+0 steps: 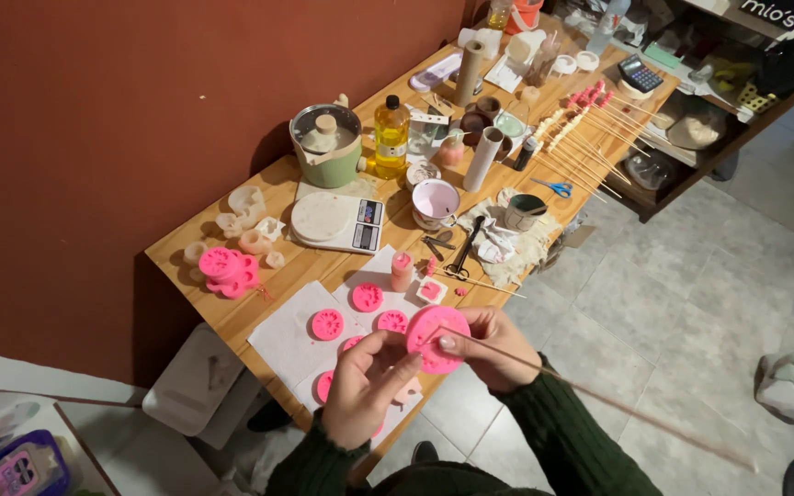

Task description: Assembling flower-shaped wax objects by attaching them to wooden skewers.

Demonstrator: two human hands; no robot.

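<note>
Both hands hold a round pink silicone mould just above the white paper sheet. The left hand pinches its rim, steadying it. The right hand grips the mould and a long thin wooden skewer, its tip at the cavity.

**Both hands up, fingers closed in a pinch**

Left hand: forearm comes up from bottom centre in a dark green sleeve, back of hand to camera, fingers curled, thumb pointing up-right toward the other hand. Right hand: forearm enters from lower right, same sleeve, fingers bent inward, thumb and forefinger pinched. Hands close together, fingertips nearly meeting.
</note>
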